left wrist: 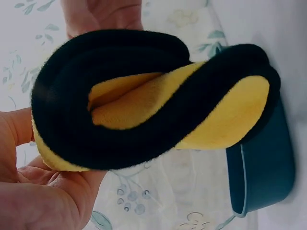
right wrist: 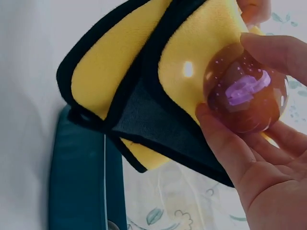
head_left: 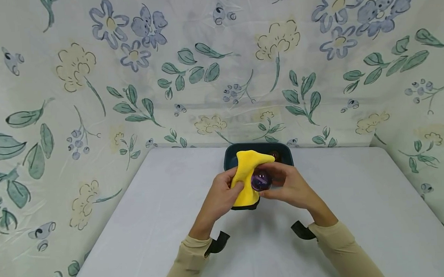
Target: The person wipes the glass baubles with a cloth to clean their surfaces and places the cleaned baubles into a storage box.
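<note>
Above the middle of the white surface [head_left: 166, 222], just on the near side of a dark teal tub [head_left: 230, 154], the person holds two things together between both hands. The left hand [head_left: 218, 197] has its fingers curled round a yellow cloth [head_left: 247, 176] with a black edge — the cloth is bunched and folded, its long axis running up and away from the person, one corner flopping over toward the tub. The right hand [head_left: 291, 187] grips a small translucent purple ball [head_left: 261, 180], fingers below and thumb over the top, as the right wrist view shows plainly.

The ball sits just right of the cloth, pressed against its yellow face — touching, not wrapped. So the ball lies to the left of the right hand's palm and the cloth meets it from the left side. Both hands are about equally near. Floral sheeting [head_left: 76, 78] hangs behind and to either side.
</note>
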`<state>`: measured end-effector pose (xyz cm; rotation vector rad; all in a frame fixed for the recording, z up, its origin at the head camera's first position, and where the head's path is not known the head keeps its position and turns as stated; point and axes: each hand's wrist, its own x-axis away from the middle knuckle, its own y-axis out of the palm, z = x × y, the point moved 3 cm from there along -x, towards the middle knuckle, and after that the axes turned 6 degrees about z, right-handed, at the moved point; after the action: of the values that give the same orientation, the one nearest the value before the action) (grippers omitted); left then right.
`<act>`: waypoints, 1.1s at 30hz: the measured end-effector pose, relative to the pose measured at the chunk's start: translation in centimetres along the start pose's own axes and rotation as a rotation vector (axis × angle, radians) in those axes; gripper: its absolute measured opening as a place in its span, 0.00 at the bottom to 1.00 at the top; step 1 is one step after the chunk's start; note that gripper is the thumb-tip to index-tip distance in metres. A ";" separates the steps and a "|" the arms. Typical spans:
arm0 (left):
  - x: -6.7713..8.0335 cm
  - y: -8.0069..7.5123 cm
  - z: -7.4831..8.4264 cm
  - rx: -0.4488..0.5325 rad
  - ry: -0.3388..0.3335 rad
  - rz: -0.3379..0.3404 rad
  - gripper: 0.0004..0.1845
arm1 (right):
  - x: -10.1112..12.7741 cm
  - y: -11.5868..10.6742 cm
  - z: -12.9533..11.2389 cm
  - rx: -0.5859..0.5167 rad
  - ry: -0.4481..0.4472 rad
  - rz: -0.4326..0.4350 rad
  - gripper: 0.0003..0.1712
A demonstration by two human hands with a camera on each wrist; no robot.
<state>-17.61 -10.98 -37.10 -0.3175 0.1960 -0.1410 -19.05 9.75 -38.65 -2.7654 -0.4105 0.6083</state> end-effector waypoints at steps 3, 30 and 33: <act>0.0 0.1 -0.1 0.000 -0.004 -0.009 0.19 | 0.1 -0.1 0.0 -0.003 -0.006 0.036 0.37; 0.1 0.8 -0.2 0.053 -0.063 -0.067 0.20 | -0.4 -1.1 0.9 0.119 0.019 0.198 0.37; 0.2 0.8 -0.1 0.056 -0.059 -0.067 0.21 | -0.5 -1.2 1.2 0.113 0.051 0.197 0.37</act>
<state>-17.32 -10.32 -37.45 -0.2723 0.1231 -0.2030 -20.29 10.91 -39.11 -2.7243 -0.0898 0.5847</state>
